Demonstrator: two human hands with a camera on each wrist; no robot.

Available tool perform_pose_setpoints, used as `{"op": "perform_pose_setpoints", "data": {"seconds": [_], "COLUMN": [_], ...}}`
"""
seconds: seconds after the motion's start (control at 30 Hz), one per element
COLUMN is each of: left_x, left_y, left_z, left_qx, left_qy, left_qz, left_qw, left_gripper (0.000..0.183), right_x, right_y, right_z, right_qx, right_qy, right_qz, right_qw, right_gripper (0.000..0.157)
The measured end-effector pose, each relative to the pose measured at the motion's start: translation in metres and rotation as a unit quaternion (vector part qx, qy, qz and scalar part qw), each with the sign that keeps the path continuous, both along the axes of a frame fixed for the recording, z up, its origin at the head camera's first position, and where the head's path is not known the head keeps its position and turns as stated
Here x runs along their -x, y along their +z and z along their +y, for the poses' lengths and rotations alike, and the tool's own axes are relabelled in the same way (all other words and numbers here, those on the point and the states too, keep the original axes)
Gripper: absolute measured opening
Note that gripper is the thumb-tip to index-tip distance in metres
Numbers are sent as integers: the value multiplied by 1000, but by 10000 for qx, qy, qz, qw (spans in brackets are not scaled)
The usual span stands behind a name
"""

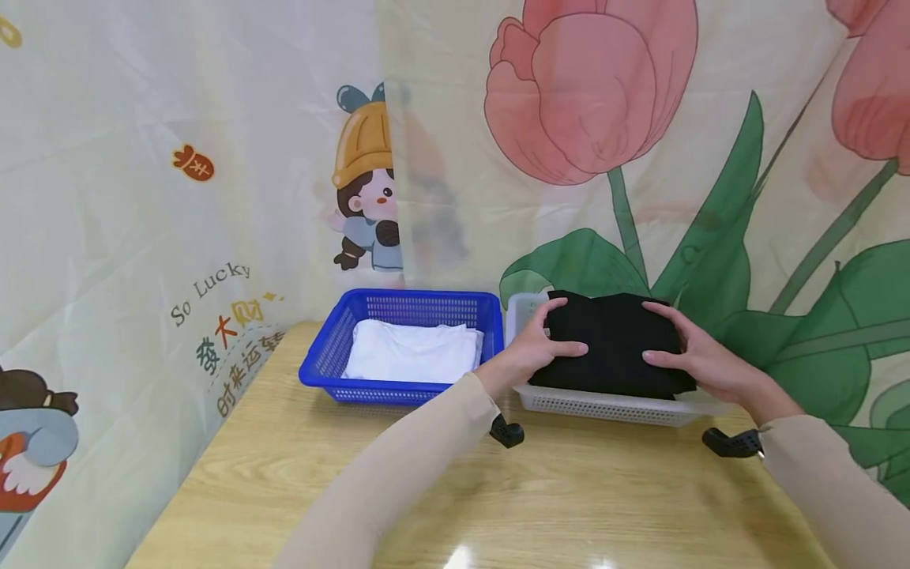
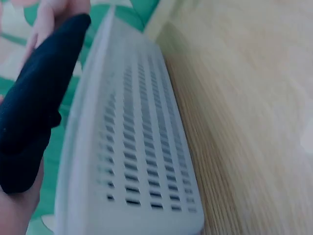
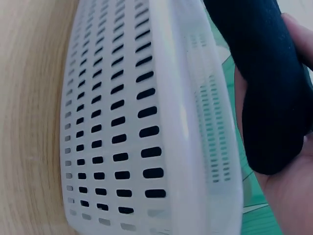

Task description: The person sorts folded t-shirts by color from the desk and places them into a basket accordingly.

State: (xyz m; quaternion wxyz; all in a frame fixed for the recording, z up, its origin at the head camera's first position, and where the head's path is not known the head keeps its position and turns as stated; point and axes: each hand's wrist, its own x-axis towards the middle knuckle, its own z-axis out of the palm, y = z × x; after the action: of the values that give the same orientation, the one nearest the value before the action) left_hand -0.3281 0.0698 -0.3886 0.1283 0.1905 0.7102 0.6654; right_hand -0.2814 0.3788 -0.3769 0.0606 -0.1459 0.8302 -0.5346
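Both hands hold a folded black cloth [image 1: 611, 344], which looks like a garment, at the white plastic basket [image 1: 604, 406]. The left hand [image 1: 528, 348] grips its left side, thumb across the front face. On the opposite side, the right hand [image 1: 704, 359] grips the cloth the same way. Both wrist views show the black cloth [image 2: 41, 83] above the rim of the white basket [image 3: 112, 142]. Dark patches show through some basket holes; what lies inside is mostly hidden.
Left of the white basket stands a blue plastic basket [image 1: 405, 393] with a folded white cloth [image 1: 412, 353] in it. Both baskets are on a wooden table [image 1: 569, 490]. A printed curtain [image 1: 455, 158] hangs close behind them and along the left.
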Motion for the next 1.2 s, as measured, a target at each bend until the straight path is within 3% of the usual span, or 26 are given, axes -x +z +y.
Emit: {"op": "perform_pose_setpoints", "data": {"seconds": [0.2, 0.53, 0.87, 1.2], "left_x": [18, 29, 36, 43], "left_y": [-11, -25, -37, -45], "left_z": [3, 18, 27, 31], "left_qx": [244, 1005, 1247, 1140], "left_qy": [228, 594, 749, 698], "left_qz": [53, -39, 51, -29], "left_qw": [9994, 9932, 9894, 9910], "left_gripper": [85, 85, 80, 71], "right_x": [21, 38, 47, 50], "right_y": [-14, -41, -54, -60], "right_z": [0, 6, 6, 7], "right_qx": [-306, -207, -363, -628], "right_qy": [-211, -233, -379, -425], "right_qz": [-125, -321, -373, -338], "right_qw": [9992, 9990, 9979, 9966], "right_gripper": [95, 95, 95, 92]}}
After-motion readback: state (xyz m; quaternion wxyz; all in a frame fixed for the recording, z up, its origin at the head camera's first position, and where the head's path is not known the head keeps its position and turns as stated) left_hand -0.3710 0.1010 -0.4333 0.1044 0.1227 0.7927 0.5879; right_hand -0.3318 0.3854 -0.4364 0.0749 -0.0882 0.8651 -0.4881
